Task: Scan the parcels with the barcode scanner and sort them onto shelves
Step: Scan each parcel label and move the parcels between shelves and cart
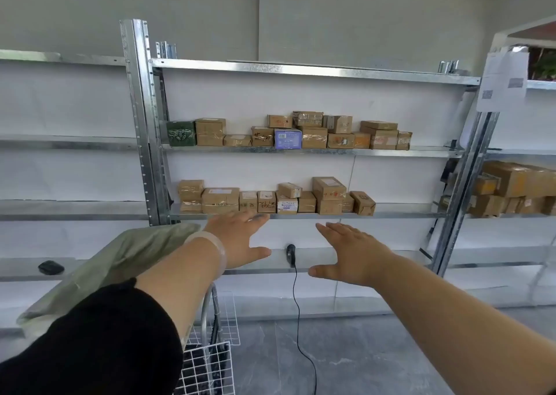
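Both my hands reach forward, palms down and fingers spread, holding nothing. My left hand [240, 238] hovers just below the front edge of the lower parcel shelf [400, 214]; a pale bangle circles its wrist. My right hand [352, 253] is a little lower and to the right. Between them a black barcode scanner [290, 254] lies on the shelf below, its cable hanging to the floor. Several brown cardboard parcels [328, 196] line the lower shelf. More parcels [313, 134], plus a green box [181, 133] and a purple box [288, 138], stand on the shelf above.
A white wire cart [210, 361] with a grey-green bag [99, 274] stands at lower left. A black object [51, 267] rests on the left shelf. Another rack at right holds larger boxes [511, 190]. A steel upright [141, 123] divides the racks. Grey floor lies below.
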The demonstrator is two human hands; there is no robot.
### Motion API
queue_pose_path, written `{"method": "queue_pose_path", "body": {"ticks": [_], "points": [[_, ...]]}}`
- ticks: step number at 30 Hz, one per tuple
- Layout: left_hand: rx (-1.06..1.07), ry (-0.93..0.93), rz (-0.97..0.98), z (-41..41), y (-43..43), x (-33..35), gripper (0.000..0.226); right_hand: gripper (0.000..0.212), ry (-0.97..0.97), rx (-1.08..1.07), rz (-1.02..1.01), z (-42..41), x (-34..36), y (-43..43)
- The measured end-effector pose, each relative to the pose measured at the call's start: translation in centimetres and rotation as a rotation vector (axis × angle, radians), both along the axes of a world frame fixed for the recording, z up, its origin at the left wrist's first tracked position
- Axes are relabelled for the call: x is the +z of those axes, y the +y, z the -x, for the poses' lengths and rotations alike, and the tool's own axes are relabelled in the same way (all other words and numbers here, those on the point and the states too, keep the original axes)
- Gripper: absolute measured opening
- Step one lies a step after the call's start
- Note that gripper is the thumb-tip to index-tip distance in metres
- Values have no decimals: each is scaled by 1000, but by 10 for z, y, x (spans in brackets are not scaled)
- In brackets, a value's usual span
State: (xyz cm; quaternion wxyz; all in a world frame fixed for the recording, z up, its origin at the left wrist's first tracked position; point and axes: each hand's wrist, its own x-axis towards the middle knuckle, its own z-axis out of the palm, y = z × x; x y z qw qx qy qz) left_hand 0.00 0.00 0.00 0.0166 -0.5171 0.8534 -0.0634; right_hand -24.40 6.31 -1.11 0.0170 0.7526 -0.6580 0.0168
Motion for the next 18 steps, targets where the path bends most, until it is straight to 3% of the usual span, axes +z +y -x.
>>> {"method": "queue_pose_path", "body": {"ticks": [18], "points": [[33, -1, -8, 74, -83, -4, 78, 97, 9, 48, -5, 69, 8, -85]]}}
